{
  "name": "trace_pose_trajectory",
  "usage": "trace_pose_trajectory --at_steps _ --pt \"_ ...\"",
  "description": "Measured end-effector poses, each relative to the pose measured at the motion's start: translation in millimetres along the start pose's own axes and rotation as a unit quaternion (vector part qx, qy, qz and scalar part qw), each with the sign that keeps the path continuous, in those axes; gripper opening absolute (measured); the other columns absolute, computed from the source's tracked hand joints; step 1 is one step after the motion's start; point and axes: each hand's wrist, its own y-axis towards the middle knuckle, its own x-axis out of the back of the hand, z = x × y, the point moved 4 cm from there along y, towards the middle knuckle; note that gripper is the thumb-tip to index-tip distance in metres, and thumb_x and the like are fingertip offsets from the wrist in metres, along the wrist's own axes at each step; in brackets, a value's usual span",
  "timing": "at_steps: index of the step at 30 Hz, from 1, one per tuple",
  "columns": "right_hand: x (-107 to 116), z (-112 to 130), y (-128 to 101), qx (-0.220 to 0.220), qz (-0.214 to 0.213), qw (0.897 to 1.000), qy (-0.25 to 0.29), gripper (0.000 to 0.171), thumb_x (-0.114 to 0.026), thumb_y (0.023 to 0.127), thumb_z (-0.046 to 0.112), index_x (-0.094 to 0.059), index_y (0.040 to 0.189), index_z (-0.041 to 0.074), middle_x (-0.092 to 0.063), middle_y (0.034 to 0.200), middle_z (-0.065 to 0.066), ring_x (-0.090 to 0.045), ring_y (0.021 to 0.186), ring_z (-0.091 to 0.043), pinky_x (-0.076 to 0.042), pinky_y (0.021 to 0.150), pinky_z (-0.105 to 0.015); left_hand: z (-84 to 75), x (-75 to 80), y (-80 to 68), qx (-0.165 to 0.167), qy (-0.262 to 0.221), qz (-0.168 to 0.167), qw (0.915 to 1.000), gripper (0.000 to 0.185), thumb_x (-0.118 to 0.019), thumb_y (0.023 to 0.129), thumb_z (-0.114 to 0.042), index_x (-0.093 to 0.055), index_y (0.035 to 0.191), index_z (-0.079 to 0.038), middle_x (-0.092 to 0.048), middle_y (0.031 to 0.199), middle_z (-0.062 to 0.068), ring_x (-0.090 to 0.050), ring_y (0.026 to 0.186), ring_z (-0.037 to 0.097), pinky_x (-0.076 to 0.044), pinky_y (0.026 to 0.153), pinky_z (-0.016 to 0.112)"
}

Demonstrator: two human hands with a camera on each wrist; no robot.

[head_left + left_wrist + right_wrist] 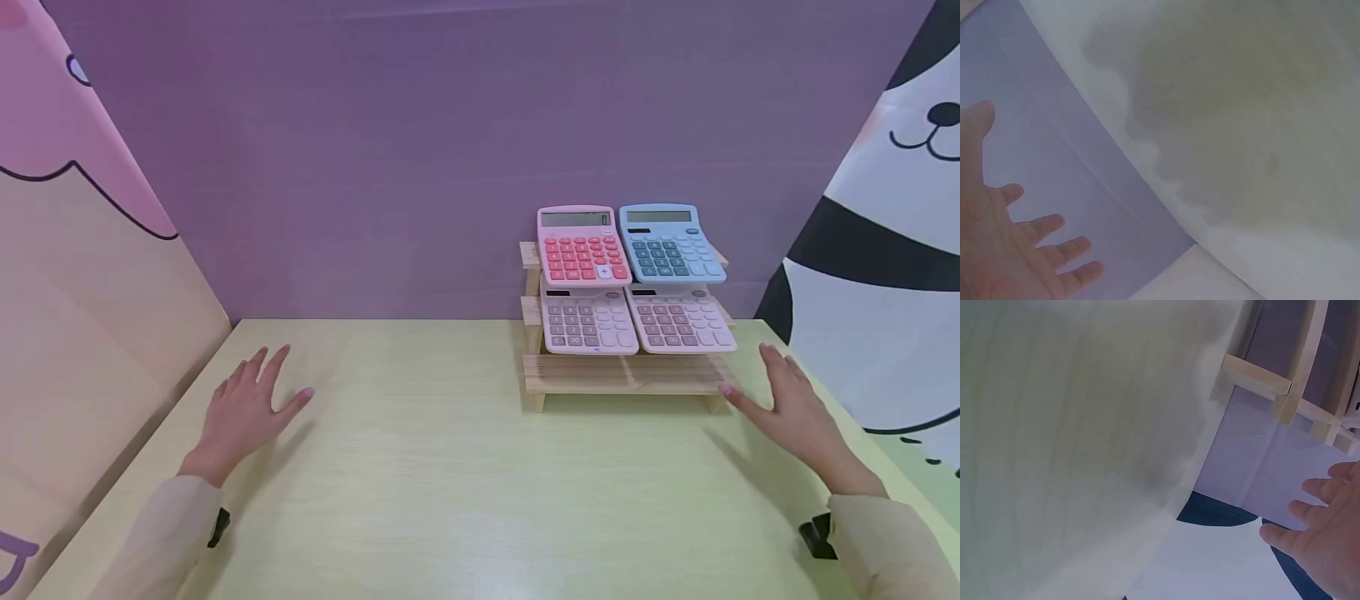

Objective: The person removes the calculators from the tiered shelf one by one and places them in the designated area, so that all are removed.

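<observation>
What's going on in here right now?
Someone's left hand is out over the left side of the table, and their right hand is by the right end of a wooden rack; I can't tell whether it touches the wood. Neither hand grips anything. On the rack, a pink calculator and a blue calculator sit above two pale pink calculators.

Smooth plastic calculators (585,246), wooden rack (630,377)
</observation>
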Motion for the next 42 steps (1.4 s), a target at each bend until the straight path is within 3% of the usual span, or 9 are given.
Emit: trace_pose_trajectory --at_steps 10,16,23,31,38,40,42 --pt "2 2 5 -0.019 -0.001 0.998 0.056 0.086 -0.051 0.091 0.040 -0.001 0.143 -0.006 -0.010 0.142 -0.038 -0.013 0.127 -0.057 -0.020 0.093 -0.073 -23.6 2.3 6.4 -0.026 -0.028 -0.023 0.9990 0.073 -0.051 0.086 -0.053 -0.028 0.142 -0.011 -0.036 0.138 0.025 -0.041 0.117 0.047 -0.038 0.085 0.064" --pt "2 3 7 -0.048 0.001 0.997 0.060 0.088 -0.052 0.090 0.043 -0.001 0.144 -0.005 -0.010 0.142 -0.038 -0.017 0.124 -0.058 -0.028 0.087 -0.073 -34.0 0.8 10.0 -0.032 -0.050 -0.022 0.9980 0.071 -0.052 0.087 -0.051 -0.029 0.141 -0.012 -0.039 0.137 0.022 -0.046 0.114 0.044 -0.045 0.076 0.059" --pt "4 5 8 -0.039 -0.013 0.995 0.091 0.083 -0.054 0.090 0.037 -0.006 0.142 -0.007 -0.014 0.143 -0.036 -0.023 0.121 -0.059 -0.032 0.087 -0.070 -47.8 -3.0 14.0 -0.037 -0.076 -0.015 0.9963 0.070 -0.052 0.086 -0.052 -0.030 0.141 -0.013 -0.040 0.137 0.017 -0.049 0.114 0.037 -0.049 0.071 0.052" --pt "2 3 11 -0.057 -0.012 0.989 0.135 0.081 -0.054 0.090 0.036 -0.009 0.142 -0.006 -0.016 0.144 -0.033 -0.029 0.120 -0.056 -0.034 0.088 -0.066 -64.0 -6.3 18.2 -0.047 -0.109 -0.018 0.9928 0.068 -0.057 0.085 -0.047 -0.033 0.139 -0.013 -0.044 0.134 0.017 -0.053 0.111 0.036 -0.049 0.077 0.052" --pt "-2 -4 14 -0.081 0.002 0.986 0.148 0.080 -0.052 0.091 0.039 -0.008 0.143 -0.005 -0.021 0.141 -0.035 -0.035 0.117 -0.055 -0.039 0.087 -0.061 -77.7 -11.2 21.5 -0.059 -0.136 -0.014 0.9888 0.067 -0.060 0.084 -0.043 -0.035 0.138 -0.013 -0.047 0.134 0.015 -0.048 0.118 0.033 -0.047 0.086 0.051" --pt "-3 -5 15 -0.082 0.002 0.985 0.149 0.080 -0.052 0.091 0.039 -0.009 0.143 -0.005 -0.023 0.140 -0.036 -0.036 0.116 -0.054 -0.043 0.085 -0.057 -81.5 -13.7 22.2 -0.062 -0.143 -0.009 0.9878 0.067 -0.061 0.084 -0.043 -0.035 0.138 -0.013 -0.048 0.133 0.015 -0.048 0.118 0.033 -0.046 0.088 0.051" --pt "-4 -7 15 -0.082 -0.002 0.985 0.154 0.079 -0.052 0.091 0.038 -0.011 0.142 -0.006 -0.026 0.139 -0.035 -0.037 0.115 -0.053 -0.052 0.080 -0.042 -85.2 -15.9 22.5 -0.065 -0.149 -0.005 0.9867 0.066 -0.061 0.084 -0.042 -0.036 0.138 -0.014 -0.050 0.131 0.015 -0.050 0.116 0.033 -0.047 0.087 0.050"
